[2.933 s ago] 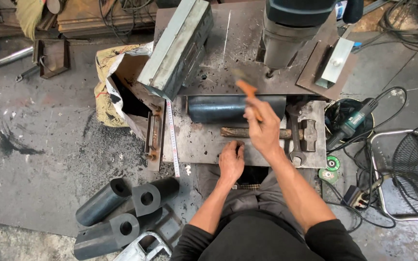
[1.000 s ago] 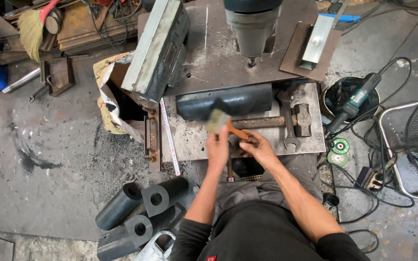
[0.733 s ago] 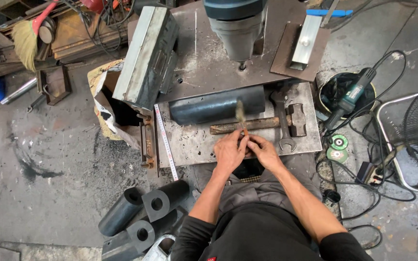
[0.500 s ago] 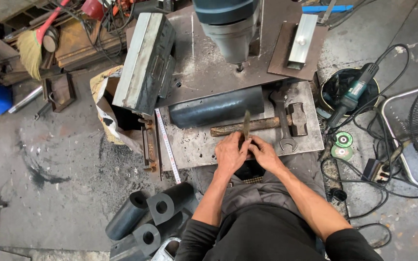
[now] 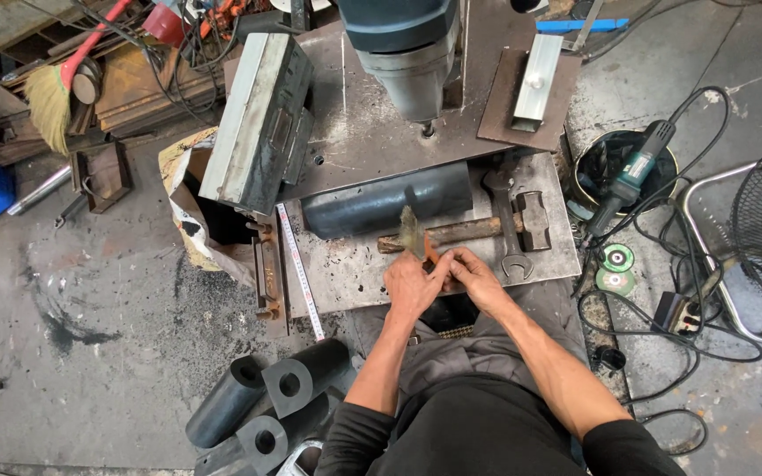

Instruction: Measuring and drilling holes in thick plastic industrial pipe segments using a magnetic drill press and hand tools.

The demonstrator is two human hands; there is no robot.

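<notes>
Since the earlier frame the paintbrush (image 5: 416, 240) has come down from mid-air; left hand (image 5: 412, 286) and right hand (image 5: 476, 277) now meet, both closed around its orange handle, bristles up, at the steel worktop (image 5: 346, 273) near edge, just before the hammer (image 5: 469, 229).

Both forearms reached forward from the body and converged, bare below dark sleeves pushed to the elbows. The left hand (image 5: 409, 286) lay knuckles up, its fingers curled inward toward the right fingertips. The right hand (image 5: 478, 280) angled in from the other side, fingers bent, its fingertips meeting those of the left, thumbs close together.
</notes>
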